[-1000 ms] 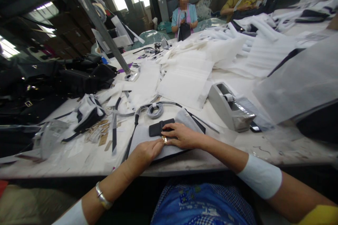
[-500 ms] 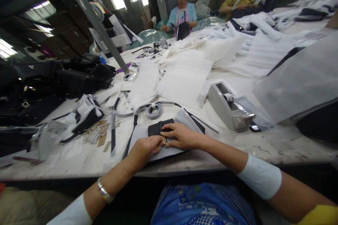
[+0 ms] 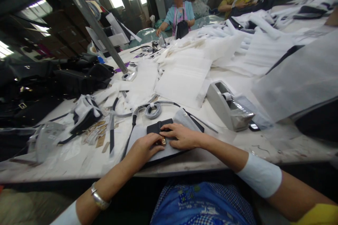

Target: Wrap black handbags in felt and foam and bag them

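A black bag lies flat near the table's front edge, partly under white wrapping sheet (image 3: 171,149). Its dark strap piece (image 3: 153,128) carries a small gold clasp (image 3: 163,142). My left hand (image 3: 144,147) is at the clasp from the left, its fingers bent and pressed round the metal. From the right, my right hand (image 3: 182,136) rests on the strap piece and sheet beside the clasp, fingers spread. The bag's handle curves behind, around a wrapped grey coil (image 3: 152,110).
A grey tape dispenser (image 3: 229,107) stands to the right. White sheets (image 3: 185,77) spread behind. Black bags (image 3: 76,79) pile up at the left, below a slanted metal post (image 3: 92,21). Two people (image 3: 182,15) work across the table.
My left hand's fingers have shifted slightly at the clasp, and more of the gold metal shows. My right hand has hardly moved. The person opposite has stretched an arm outward.
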{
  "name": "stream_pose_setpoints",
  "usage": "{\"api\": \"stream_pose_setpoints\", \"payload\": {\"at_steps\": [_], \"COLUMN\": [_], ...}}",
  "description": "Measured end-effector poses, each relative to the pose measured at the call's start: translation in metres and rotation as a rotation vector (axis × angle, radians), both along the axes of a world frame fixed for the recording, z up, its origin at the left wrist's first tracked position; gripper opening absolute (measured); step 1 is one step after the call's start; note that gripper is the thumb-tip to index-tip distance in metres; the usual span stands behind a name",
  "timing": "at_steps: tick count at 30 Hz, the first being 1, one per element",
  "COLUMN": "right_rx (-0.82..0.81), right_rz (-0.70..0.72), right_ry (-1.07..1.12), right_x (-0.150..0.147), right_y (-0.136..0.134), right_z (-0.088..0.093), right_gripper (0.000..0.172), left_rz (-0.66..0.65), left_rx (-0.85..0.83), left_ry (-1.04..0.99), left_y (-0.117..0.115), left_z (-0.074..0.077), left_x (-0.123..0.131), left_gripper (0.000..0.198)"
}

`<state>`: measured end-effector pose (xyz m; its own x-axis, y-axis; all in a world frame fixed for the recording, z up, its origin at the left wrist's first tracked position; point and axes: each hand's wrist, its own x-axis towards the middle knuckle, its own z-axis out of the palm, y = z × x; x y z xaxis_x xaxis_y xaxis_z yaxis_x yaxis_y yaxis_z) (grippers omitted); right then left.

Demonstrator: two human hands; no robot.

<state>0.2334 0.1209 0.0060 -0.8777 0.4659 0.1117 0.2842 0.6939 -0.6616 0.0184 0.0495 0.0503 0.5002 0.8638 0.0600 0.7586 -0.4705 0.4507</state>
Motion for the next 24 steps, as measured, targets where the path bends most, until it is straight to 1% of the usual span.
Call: {"api": "stream_pose_setpoints", "payload": {"at_steps": [2, 7, 12, 18, 24], "right_rx": [-0.007, -0.016, 0.0, 0.001, -0.001], "right_rz": [-0.01, -0.019, -0.025, -0.039, -0.038], "right_ry": [-0.001, 0.012, 0.02, 0.026, 0.04], "right_x": [0.0, 0.0, 0.0, -0.001, -0.001], "right_y": [0.0, -0.002, -0.003, -0.003, -0.004], "right_z": [0.0, 0.003, 0.002, 0.0, -0.001], "right_gripper": [0.057, 0.056, 0.056, 0.057, 0.057], "left_rz": [-0.032, -0.085, -0.137, -0.185, -0.224], "left_rx": [0.025, 0.13, 0.219, 0.272, 0.287], "left_ry": [-0.009, -0.007, 0.031, 0.088, 0.17], "left_y": [0.0, -0.006, -0.01, -0.007, -0.007], "left_z": [-0.003, -0.009, -0.009, -0.009, -0.01], "left_x": [-0.003, -0.009, -0.008, -0.006, -0.007], "left_gripper": [0.008, 0.019, 0.021, 0.02, 0.019]}}
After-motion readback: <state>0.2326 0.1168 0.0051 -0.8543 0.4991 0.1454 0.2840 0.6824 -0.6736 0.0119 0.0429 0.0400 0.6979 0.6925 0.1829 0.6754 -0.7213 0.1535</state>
